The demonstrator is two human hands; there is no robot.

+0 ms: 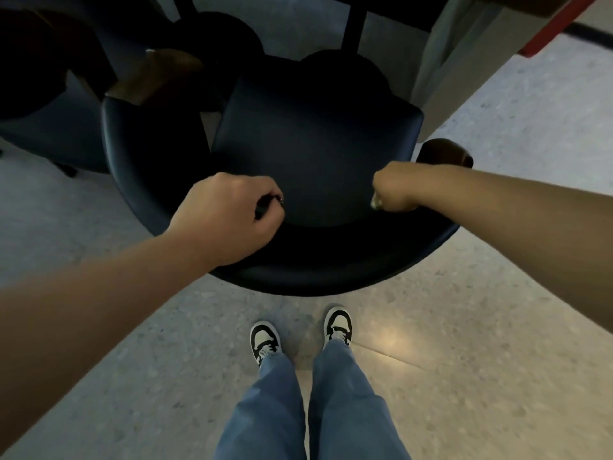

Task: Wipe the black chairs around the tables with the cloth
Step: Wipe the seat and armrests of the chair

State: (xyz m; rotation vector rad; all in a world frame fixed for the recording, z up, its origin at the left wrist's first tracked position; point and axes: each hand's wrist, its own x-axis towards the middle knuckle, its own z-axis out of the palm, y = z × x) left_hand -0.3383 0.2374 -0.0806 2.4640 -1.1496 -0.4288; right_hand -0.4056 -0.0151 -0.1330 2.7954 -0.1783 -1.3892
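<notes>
A black padded chair (315, 141) with a curved backrest (331, 260) stands right in front of me, its seat facing away toward a table. My left hand (229, 214) is curled over the left part of the backrest's top edge. Something dark shows between its thumb and fingers, and I cannot tell whether that is the cloth. My right hand (394, 189) grips the right part of the same edge, fingers tucked under. No cloth is plainly visible.
A second dark chair (49, 127) stands at the left, beside a wooden armrest (159, 74). Black table legs (353, 24) rise behind the seat. A grey wall corner (464, 61) stands at the right. My feet (298, 336) are on speckled floor behind the chair.
</notes>
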